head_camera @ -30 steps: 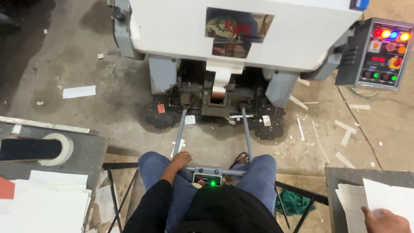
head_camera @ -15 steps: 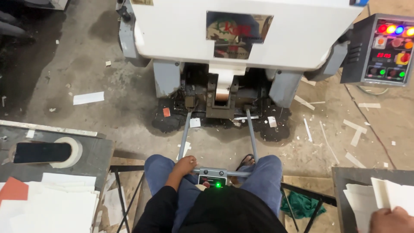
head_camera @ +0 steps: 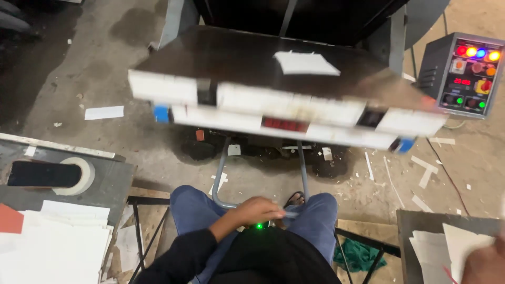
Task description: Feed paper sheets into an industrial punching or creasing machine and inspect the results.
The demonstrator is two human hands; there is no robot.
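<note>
Grey metal bar (head_camera: 294,213) lies across the lap, the left hand (head_camera: 258,210) clenched around it. A white card (head_camera: 305,63) (flat, rectangular) rests on the dark plate (head_camera: 221,58). The right hand (head_camera: 486,263), blurred, touches white sheets (head_camera: 457,242); its grip is unclear.

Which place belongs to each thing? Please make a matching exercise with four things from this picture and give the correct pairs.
Things:
1. left hand
2. control box
3. roll of tape
4. white sheet

Places:
A. on the dark press platen
B. on the grey table at the left
C. on the metal bar above the lap
D. beside the machine at the upper right

Pairs: 1-C, 2-D, 3-B, 4-A
</note>
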